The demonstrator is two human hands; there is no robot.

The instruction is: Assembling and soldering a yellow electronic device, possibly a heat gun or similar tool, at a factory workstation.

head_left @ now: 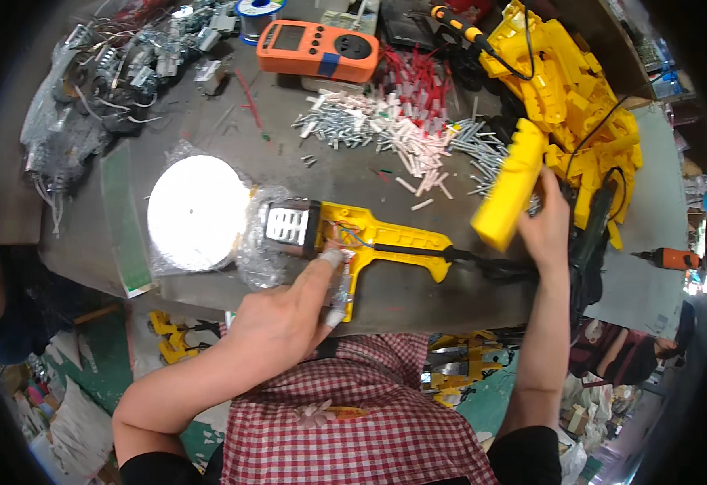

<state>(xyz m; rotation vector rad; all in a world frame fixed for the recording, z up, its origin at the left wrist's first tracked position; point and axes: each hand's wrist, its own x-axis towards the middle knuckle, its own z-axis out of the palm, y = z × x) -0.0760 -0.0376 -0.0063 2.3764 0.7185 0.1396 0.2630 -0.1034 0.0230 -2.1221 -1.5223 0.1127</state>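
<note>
A power tool with a round white disc (194,212) at one end and a silver-and-black motor section (292,227) lies across the bench. Its yellow handle housing (406,239) is open on top, showing thin red and blue wires and a black cable along the grip. My left hand (289,311) is closed on the near side of this housing, with white coverings on the fingertips, one of them by the wires. My right hand (549,226) holds a yellow housing half (513,186) up over the right of the bench; some fingers are hidden behind it.
Several yellow housings (563,89) are heaped at far right, beside a soldering iron (471,34). An orange meter (317,50), white sleeves (418,149) and screws (483,145) lie farther back. Metal parts (143,69) fill the far left. An orange-handled tool (675,258) lies right.
</note>
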